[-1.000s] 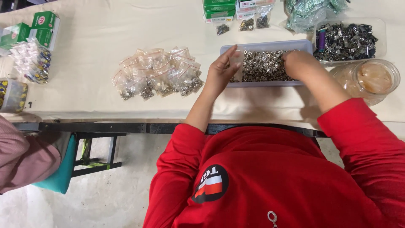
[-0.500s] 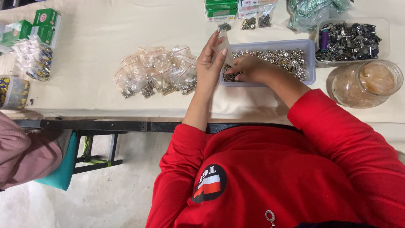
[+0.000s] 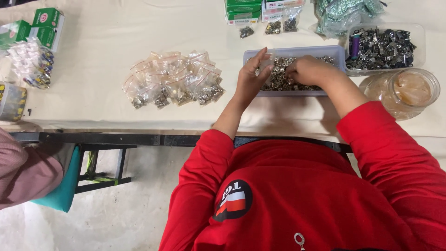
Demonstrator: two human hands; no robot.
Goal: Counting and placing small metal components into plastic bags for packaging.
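Hands work as I watch: left hand (image 3: 251, 76) half-open, pinching a small clear bag at the shallow grey plastic tray (image 3: 297, 52) of metal fasteners, right hand (image 3: 307, 70) curled, scooping them.

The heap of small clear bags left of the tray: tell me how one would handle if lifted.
Each clear bag looks like thin film, so it would probably sag and crumple when pinched. The small metal pieces sit bunched at one end, so it likely hangs bottom-heavy. The glossy film may be a little slippery. The left hand is beside the heap, not touching it.
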